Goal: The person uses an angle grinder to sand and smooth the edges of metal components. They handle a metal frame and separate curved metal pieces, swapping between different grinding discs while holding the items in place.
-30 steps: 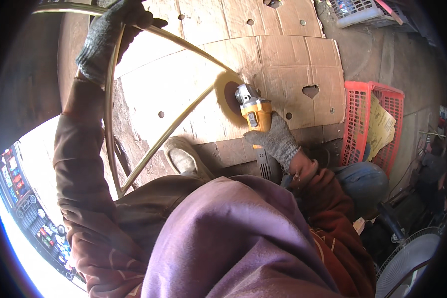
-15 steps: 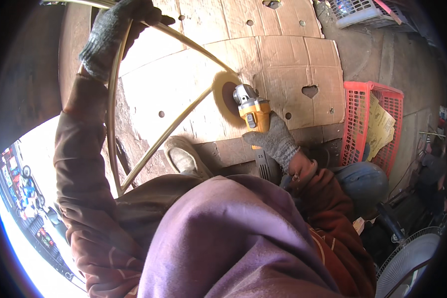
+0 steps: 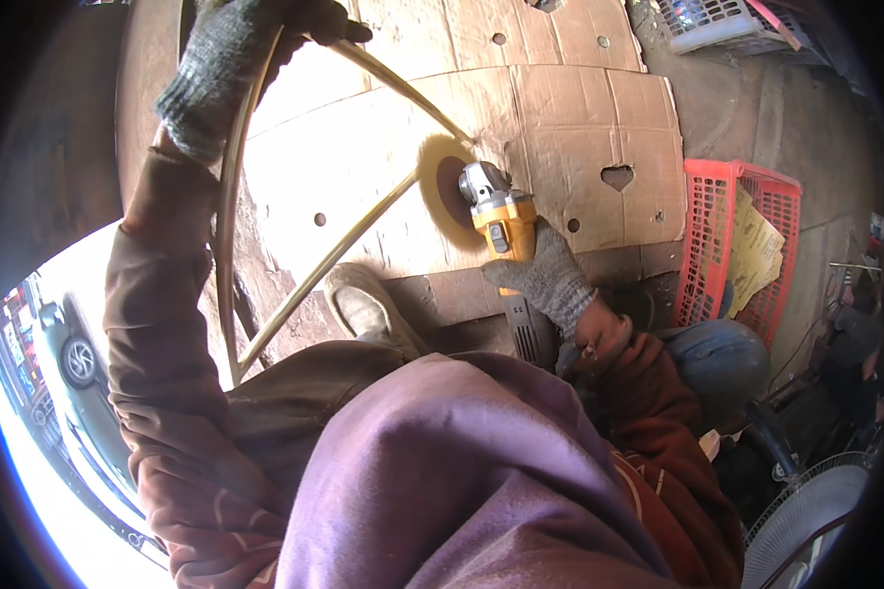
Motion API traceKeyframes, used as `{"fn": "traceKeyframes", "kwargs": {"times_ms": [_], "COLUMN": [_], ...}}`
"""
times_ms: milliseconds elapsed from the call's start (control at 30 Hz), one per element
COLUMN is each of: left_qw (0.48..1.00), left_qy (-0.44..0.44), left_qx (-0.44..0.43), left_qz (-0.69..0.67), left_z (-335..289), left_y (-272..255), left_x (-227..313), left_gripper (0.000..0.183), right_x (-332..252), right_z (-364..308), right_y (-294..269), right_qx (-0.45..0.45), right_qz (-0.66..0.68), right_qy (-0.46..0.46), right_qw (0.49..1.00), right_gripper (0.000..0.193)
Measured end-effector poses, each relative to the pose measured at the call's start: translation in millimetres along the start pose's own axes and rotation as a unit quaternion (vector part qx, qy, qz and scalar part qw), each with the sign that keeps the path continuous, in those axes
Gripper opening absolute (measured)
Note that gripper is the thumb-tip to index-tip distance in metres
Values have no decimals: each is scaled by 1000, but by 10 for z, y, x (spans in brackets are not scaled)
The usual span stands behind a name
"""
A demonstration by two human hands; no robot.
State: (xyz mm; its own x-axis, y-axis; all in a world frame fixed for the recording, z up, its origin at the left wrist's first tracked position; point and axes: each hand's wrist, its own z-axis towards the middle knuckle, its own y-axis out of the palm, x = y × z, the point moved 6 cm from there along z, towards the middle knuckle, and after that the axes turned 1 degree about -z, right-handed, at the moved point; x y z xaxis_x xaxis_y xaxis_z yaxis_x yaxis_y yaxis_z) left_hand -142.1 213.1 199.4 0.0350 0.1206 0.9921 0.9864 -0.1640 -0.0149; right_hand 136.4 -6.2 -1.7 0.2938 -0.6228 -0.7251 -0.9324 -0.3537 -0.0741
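Observation:
My left hand (image 3: 238, 74), in a grey knit glove, is closed around a brass-coloured metal frame (image 3: 329, 267) near the top left. The frame's thin bars bend into a triangular shape, with one corner low by my left thigh. My right hand (image 3: 550, 275), also gloved, is wrapped around the body of a yellow angle grinder (image 3: 506, 224). A round disc (image 3: 449, 191) on the grinder's left side looks blurred, with a pale yellow rim. Two bars come up to this disc from the left; whether they touch it I cannot tell.
Flattened cardboard sheets (image 3: 599, 118) cover the ground under the work. A red plastic basket (image 3: 695, 245) with papers stands to the right, and a grey crate (image 3: 702, 29) lies beyond it. My shoe (image 3: 363, 304) rests below the frame. At the lower right is a fan (image 3: 805, 520).
My left hand and the upper part of the frame have shifted slightly right. The grinder stays nearly in place. A car has come into sight at the far left.

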Motion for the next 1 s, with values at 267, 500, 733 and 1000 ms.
{"fn": "traceKeyframes", "kwargs": {"times_ms": [267,500,733,1000], "left_qw": [998,1000,991,950], "left_qy": [-3,0,35,77], "left_qx": [-20,-7,-123,-261], "left_qz": [53,25,37,-152], "left_z": [-46,-28,-117,-278], "left_y": [158,236,749,1113], "left_x": [157,85,205,212], "left_gripper": [43,40,38,37], "right_x": [55,-38,-503,-842], "right_z": [-13,-110,-485,-725], "right_y": [-11,36,311,356], "right_qx": [14,-17,-110,-145], "right_qz": [18,17,-29,-141], "right_qy": [16,28,-74,-74], "right_qw": [1000,999,991,976], "right_gripper": [75,77,77,80]}}
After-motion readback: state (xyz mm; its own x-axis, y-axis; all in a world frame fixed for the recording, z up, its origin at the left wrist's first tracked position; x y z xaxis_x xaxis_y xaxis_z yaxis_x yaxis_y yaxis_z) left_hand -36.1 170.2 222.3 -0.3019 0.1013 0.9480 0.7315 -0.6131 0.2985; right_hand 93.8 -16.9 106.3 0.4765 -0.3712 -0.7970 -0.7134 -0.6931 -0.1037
